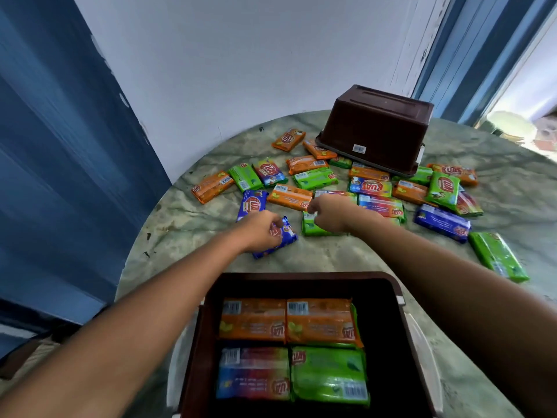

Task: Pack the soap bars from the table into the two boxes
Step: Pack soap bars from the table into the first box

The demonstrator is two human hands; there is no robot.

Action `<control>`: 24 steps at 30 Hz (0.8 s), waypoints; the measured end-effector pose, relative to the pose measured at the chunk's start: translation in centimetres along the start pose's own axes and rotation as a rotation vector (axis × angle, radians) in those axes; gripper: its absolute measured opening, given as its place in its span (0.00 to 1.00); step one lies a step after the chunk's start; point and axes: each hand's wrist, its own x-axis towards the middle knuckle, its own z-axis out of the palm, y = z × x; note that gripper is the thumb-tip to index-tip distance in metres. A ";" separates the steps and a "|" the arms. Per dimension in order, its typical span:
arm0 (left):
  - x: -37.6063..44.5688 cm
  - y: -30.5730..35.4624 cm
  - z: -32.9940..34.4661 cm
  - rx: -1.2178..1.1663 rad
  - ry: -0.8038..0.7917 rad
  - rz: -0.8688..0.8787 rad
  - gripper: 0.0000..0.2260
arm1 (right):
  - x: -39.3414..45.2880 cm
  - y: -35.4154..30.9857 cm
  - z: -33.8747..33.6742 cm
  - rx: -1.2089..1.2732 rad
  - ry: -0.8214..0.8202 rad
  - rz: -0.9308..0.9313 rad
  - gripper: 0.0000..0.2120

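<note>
A dark brown box (401,300) stands open at the table's near edge, with several wrapped soap bars laid flat inside: two orange, one red-blue, one green. A second brown box (373,128) lies upside down at the far side. Several orange, green and blue soap bars lie scattered between them. My left hand (260,230) grips a blue soap bar (286,239) on the table. Beside it, my right hand (328,214) curls its fingers round a green soap bar (312,227).
The round marbled green table (346,257) stands against a white wall. A blue door (60,161) is at the left and a blue door frame (464,55) at the right. A lone green bar (497,256) lies near the right edge.
</note>
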 end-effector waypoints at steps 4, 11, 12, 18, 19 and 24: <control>2.7 -1.0 2.0 0.250 -0.101 -0.043 0.28 | 2.6 2.0 2.2 -0.263 -0.160 0.044 0.25; 3.7 -1.3 3.1 0.412 0.001 0.011 0.29 | 4.7 2.5 3.4 -0.432 -0.122 0.016 0.33; 3.8 -1.3 3.2 0.430 0.008 0.021 0.30 | 4.8 2.4 3.6 -0.452 -0.145 0.017 0.33; 3.5 -1.3 3.5 0.343 -0.038 0.047 0.32 | 4.4 1.9 3.7 -0.489 -0.203 -0.010 0.31; 3.2 -1.4 3.3 0.304 -0.047 0.035 0.33 | 4.0 1.8 3.7 -0.502 -0.186 -0.026 0.31; 0.9 -0.4 -0.2 0.099 0.035 0.024 0.34 | 2.0 1.5 1.8 -0.512 0.032 -0.086 0.30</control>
